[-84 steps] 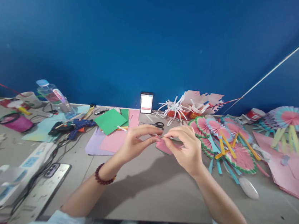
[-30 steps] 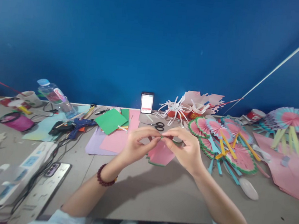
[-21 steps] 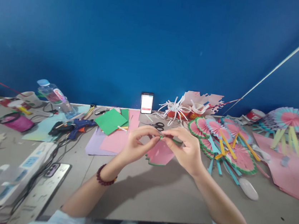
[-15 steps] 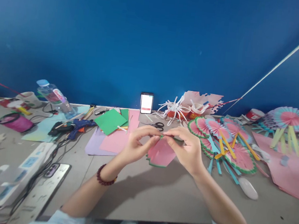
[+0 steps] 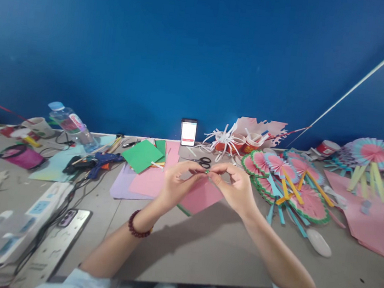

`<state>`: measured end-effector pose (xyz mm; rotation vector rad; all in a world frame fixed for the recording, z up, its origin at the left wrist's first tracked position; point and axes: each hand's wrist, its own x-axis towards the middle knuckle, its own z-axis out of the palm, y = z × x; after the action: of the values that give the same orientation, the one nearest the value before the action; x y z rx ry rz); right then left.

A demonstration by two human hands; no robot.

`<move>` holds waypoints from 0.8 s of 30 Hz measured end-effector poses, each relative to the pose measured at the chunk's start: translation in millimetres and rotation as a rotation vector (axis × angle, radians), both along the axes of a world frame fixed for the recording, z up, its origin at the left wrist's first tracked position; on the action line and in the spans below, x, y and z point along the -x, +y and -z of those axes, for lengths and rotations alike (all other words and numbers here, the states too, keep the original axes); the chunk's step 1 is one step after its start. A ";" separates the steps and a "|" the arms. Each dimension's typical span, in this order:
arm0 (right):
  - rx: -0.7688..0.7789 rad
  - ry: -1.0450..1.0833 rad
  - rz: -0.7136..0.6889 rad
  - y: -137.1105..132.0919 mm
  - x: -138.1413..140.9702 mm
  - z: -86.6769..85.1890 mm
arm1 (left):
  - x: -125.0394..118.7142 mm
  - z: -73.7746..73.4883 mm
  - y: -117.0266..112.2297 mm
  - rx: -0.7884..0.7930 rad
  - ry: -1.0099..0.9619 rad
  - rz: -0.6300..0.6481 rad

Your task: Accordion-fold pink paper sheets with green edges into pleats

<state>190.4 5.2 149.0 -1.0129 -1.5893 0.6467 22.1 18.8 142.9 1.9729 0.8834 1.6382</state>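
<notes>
A pink paper sheet with a green edge (image 5: 201, 197) hangs from my fingers above the table. My left hand (image 5: 179, 183) pinches its upper part between thumb and fingers. Opposite it, my right hand (image 5: 233, 188) pinches the same paper, the fingertips of both hands nearly meeting. A small bit of green shows between the thumbs; the rest of the gripped edge is hidden by my fingers. Just beyond the hands lie black-handled scissors (image 5: 204, 162).
Green sheets (image 5: 144, 156) lie on pink and purple paper at left, near a blue glue gun (image 5: 101, 163). Pleated paper fans (image 5: 310, 203) and a white computer mouse (image 5: 318, 243) are at right. A lit phone (image 5: 188, 133) leans against the wall. A power strip (image 5: 36, 218) stands front left.
The pink paper has turned in my hands, its green edge now showing at the lower left instead of along the bottom. Both hands stay close together in nearly the same place.
</notes>
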 end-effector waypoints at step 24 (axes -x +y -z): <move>0.081 0.139 -0.230 11.1 -7.8 4.4 | 4.7 14.3 13.0 0.302 -0.279 0.321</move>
<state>198.2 16.3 144.6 -0.8309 -1.5791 0.9259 17.4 31.8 128.6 1.5430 0.6270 1.4510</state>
